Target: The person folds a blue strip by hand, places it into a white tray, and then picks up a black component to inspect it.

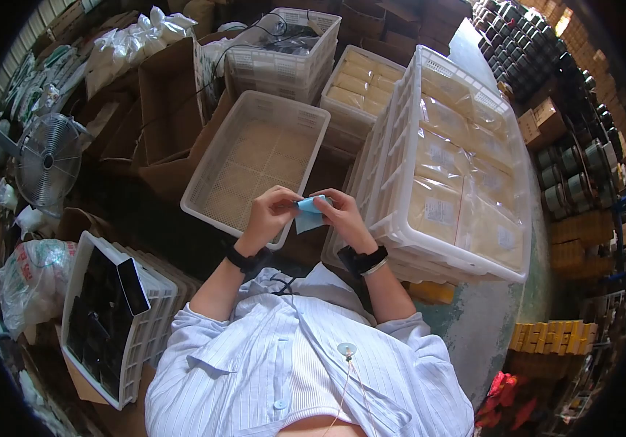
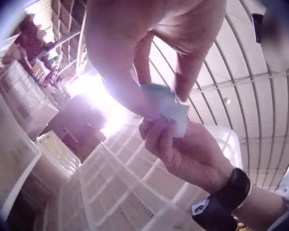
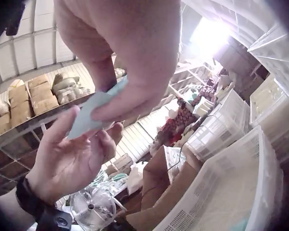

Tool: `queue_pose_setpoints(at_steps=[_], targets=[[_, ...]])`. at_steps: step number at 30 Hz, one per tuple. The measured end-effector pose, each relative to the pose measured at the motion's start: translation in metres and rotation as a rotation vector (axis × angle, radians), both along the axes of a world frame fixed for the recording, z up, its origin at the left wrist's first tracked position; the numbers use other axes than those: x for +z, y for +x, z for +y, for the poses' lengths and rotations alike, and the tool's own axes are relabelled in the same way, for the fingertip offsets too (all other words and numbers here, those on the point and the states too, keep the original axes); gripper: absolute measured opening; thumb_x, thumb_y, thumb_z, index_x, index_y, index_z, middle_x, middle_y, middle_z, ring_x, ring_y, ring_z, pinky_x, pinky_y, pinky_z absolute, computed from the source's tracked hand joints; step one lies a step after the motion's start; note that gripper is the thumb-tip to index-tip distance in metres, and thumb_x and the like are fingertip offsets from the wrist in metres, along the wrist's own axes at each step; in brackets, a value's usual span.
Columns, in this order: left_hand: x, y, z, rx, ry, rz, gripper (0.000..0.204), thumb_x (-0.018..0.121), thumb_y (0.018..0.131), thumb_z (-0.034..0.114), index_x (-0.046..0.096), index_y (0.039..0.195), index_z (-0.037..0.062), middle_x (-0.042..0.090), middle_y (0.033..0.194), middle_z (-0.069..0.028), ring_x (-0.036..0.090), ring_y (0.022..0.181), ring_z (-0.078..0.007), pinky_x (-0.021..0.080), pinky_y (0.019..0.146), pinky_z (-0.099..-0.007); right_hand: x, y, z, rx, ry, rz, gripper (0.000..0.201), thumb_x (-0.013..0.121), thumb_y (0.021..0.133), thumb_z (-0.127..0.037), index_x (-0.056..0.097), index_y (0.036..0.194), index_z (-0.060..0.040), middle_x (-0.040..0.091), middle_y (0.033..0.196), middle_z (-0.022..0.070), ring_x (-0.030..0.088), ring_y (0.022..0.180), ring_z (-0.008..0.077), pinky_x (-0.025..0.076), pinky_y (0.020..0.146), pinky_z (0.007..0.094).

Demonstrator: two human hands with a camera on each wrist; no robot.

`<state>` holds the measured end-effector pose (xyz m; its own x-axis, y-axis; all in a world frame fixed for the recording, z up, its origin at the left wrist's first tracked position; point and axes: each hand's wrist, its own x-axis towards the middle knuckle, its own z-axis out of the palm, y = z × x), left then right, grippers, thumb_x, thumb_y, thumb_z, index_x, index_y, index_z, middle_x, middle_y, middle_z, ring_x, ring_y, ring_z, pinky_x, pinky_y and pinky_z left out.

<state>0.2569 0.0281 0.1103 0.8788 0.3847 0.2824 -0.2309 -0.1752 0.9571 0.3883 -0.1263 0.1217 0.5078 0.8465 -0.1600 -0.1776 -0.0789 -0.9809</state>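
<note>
Between the fingertips of both hands, in front of the chest, is a small folded light-blue sheet (image 1: 310, 220). My left hand (image 1: 268, 217) pinches its left edge, and my right hand (image 1: 346, 218) pinches it from the right with thumb and fingers. In the left wrist view the sheet (image 2: 176, 113) hangs partly behind the fingers, one pale corner sticking out. From the right wrist, the sheet (image 3: 88, 118) looks flat and thin, spanning from one hand to the other. Below the hands lies a white plastic crate (image 1: 311, 149) with a perforated bottom.
At the right, a tall stack of white crates (image 1: 400, 207) holds clear-wrapped pale packs (image 1: 440, 149). Another crate of packs (image 1: 357, 81) stands farther back. On the left are cardboard boxes (image 1: 171, 109), a fan (image 1: 47, 160) and a tilted crate (image 1: 127, 364) with black items.
</note>
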Motion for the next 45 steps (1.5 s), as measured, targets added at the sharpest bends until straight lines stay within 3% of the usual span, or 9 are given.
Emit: queue_pose_setpoints(at_steps=[12,16,21,28,31,33,35,41,45], targets=[[0.007,-0.002,-0.009,-0.057,-0.352,0.169,0.032,0.065,0.082,-0.002,0.058,0.113,0.0015,0.065,0.09,-0.0069,0.063,0.085,-0.0115,0.054,0.073,-0.0246,-0.013,-0.004,-0.002,0.003,0.214,-0.039,0.032,0.063,0.087,-0.008,0.054,0.116,-0.0006,0.06,0.096,0.0062,0.06,0.092,0.0149,0.056,0.08,0.03],[-0.001,0.003,-0.015,-0.013,-0.213,0.182,0.03,0.061,0.085,-0.001,0.057,0.115,0.0003,0.066,0.093,-0.0082,0.065,0.084,-0.0142,0.055,0.073,-0.0263,-0.019,-0.009,0.0,-0.037,0.101,-0.358,0.036,0.058,0.09,-0.009,0.05,0.125,-0.0009,0.061,0.104,0.0082,0.06,0.093,0.0153,0.05,0.083,0.0266],[0.011,0.005,-0.029,0.071,-0.049,0.251,0.028,0.059,0.087,0.0,0.057,0.115,-0.0012,0.066,0.097,-0.0095,0.064,0.087,-0.0154,0.055,0.075,-0.0263,-0.034,-0.023,0.008,-0.201,0.218,-0.115,0.033,0.055,0.092,-0.006,0.051,0.123,-0.0002,0.063,0.1,0.0106,0.061,0.09,0.0169,0.048,0.08,0.0258],[-0.031,-0.017,-0.024,0.037,-0.529,0.179,0.027,0.062,0.085,0.001,0.06,0.111,-0.0015,0.065,0.098,-0.0087,0.063,0.088,-0.0132,0.052,0.077,-0.0248,-0.036,-0.025,0.002,-0.008,0.021,-0.382,0.015,0.059,0.087,-0.001,0.059,0.102,0.001,0.065,0.089,0.007,0.06,0.079,0.0097,0.051,0.067,0.0244],[-0.07,-0.043,-0.019,0.13,-0.532,0.353,0.03,0.065,0.082,0.001,0.06,0.112,0.0,0.066,0.095,-0.0071,0.062,0.085,-0.0114,0.051,0.076,-0.0241,-0.074,-0.042,0.014,0.127,-0.008,-0.627,0.019,0.065,0.08,-0.003,0.057,0.096,0.0025,0.06,0.08,0.0089,0.06,0.073,0.0127,0.048,0.061,0.027],[-0.109,-0.071,-0.013,0.24,-0.321,0.494,0.032,0.068,0.078,0.0,0.06,0.109,0.0003,0.066,0.091,-0.0064,0.062,0.084,-0.0111,0.05,0.074,-0.0253,-0.096,-0.056,0.027,0.356,-0.258,-0.192,0.038,0.074,0.075,-0.016,0.053,0.102,0.0004,0.061,0.084,0.0106,0.061,0.074,0.0175,0.048,0.062,0.0298],[-0.133,-0.078,-0.006,0.258,-0.418,0.488,0.034,0.07,0.074,0.0,0.055,0.105,0.0007,0.066,0.088,-0.0075,0.063,0.082,-0.0117,0.05,0.072,-0.0271,-0.122,-0.058,0.044,0.395,-0.162,-0.251,0.037,0.074,0.076,-0.014,0.052,0.103,-0.0008,0.063,0.086,0.0106,0.06,0.073,0.0157,0.048,0.063,0.0296],[-0.162,-0.063,0.058,0.497,-0.481,0.574,0.036,0.07,0.078,0.005,0.047,0.106,0.0,0.063,0.086,-0.0112,0.063,0.078,-0.0133,0.051,0.068,-0.0275,-0.152,-0.041,0.146,0.588,-0.362,-0.638,0.035,0.073,0.07,-0.014,0.057,0.099,-0.0024,0.061,0.081,0.0252,0.059,0.081,0.043,0.049,0.066,0.0455],[-0.197,-0.076,0.101,0.716,-0.811,0.411,0.027,0.063,0.085,0.006,0.046,0.105,-0.0005,0.058,0.087,-0.0086,0.061,0.078,-0.0133,0.051,0.068,-0.0243,-0.227,0.016,0.226,0.244,-0.438,-0.674,0.028,0.062,0.073,-0.008,0.051,0.097,-0.0012,0.059,0.079,0.0271,0.057,0.081,0.0464,0.048,0.064,0.0469]])
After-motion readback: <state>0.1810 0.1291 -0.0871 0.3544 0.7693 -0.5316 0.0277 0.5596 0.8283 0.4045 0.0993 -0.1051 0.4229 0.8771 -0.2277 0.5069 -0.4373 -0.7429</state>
